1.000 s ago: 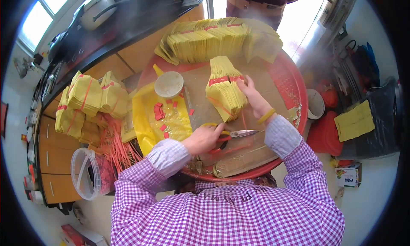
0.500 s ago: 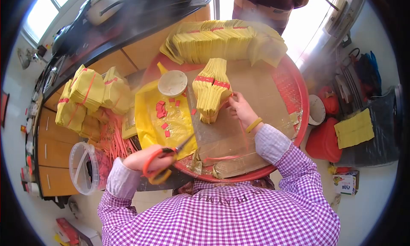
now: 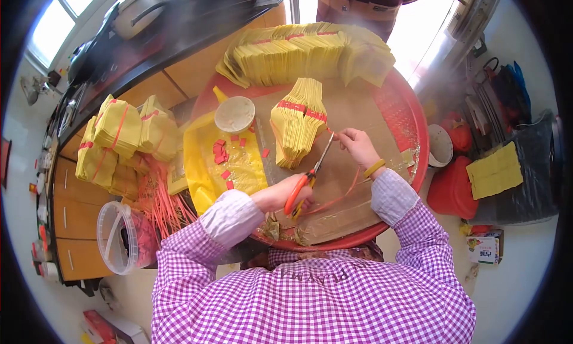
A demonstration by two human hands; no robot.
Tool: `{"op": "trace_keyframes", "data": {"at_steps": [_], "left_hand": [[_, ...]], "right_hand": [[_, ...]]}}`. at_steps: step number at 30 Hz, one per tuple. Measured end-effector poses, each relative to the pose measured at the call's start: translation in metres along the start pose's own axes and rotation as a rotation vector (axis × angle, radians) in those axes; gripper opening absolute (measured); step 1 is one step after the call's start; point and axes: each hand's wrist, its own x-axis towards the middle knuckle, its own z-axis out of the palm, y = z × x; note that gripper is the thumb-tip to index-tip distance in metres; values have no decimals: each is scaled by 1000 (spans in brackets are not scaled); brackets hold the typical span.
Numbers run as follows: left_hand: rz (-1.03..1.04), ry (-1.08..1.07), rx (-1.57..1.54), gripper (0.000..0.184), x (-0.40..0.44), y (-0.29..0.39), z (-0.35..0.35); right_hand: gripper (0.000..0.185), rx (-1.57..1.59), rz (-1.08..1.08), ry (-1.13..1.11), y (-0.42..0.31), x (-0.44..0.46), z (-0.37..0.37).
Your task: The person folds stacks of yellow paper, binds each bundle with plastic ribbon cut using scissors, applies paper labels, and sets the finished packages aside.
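Note:
My left hand [image 3: 282,195] is closed around the orange handles of a pair of scissors [image 3: 317,166]. The blades point up and away, their tips close to my right fingers. My right hand [image 3: 359,147] pinches a thin pinkish-red plastic strip [image 3: 341,197] just right of a bundle of folded yellow paper [image 3: 292,141]. One end of the strip runs to the bundle; the rest hangs down in a loop over the cardboard. Red paper bands cross the bundle's middle. Whether the blades touch the strip, I cannot tell.
A round red tray [image 3: 421,141] holds cardboard [image 3: 358,114], a white bowl [image 3: 234,115], a yellow sheet [image 3: 200,186] with red paper bits, and a long row of yellow paper [image 3: 298,51]. Tied bundles [image 3: 119,126] and pink strips [image 3: 161,195] lie left. A person [image 3: 358,10] stands beyond.
My left hand has brought the scissors right and up, from the yellow sheet to beside my right hand. My right hand has moved slightly right, drawing the strip out from the bundle.

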Motion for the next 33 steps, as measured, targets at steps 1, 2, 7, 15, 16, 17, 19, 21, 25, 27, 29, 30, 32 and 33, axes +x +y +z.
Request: {"op": "trace_keyframes", "data": {"at_steps": [1, 2, 7, 15, 16, 17, 19, 21, 25, 27, 29, 30, 32, 33], "left_hand": [[-29, 11, -40, 32, 9, -1, 0], [-32, 10, -37, 32, 14, 1, 0], [-7, 76, -73, 28, 36, 8, -2], [31, 174, 175, 23, 38, 8, -4], [55, 218, 326, 22, 39, 0, -5], [78, 264, 477, 22, 40, -8, -6], [126, 354, 781, 23, 40, -23, -7], [133, 385, 857, 25, 29, -26, 2], [157, 455, 1089, 34, 5, -18, 20], [546, 597, 1044, 37, 0, -7, 27], [925, 733, 962, 40, -2, -5, 38], [962, 647, 743, 38, 5, -4, 52], [981, 582, 519, 35, -1, 6, 74], [631, 130, 24, 29, -24, 25, 81]], "right_hand": [[22, -38, -11, 12, 3, 1, 1], [22, -77, -23, 25, 6, 3, 2], [21, -131, -43, 48, 15, 9, 2], [22, -157, -50, 39, 23, 12, 5], [22, -150, -39, 40, 23, 11, 4], [22, -143, -28, 41, 22, 10, 4], [22, -131, -11, 43, 19, 8, 1], [19, 55, 43, 7, 14, 0, -7], [15, 707, 298, -175, -13, -51, -37], [15, 778, 281, -184, -25, -81, -40], [14, 1017, 71, -89, -41, -103, -26], [13, 1052, 34, -79, -48, -107, -16], [13, 1082, 7, -90, -61, -113, -10], [13, 1162, -27, 22, -72, -114, -10]]}}
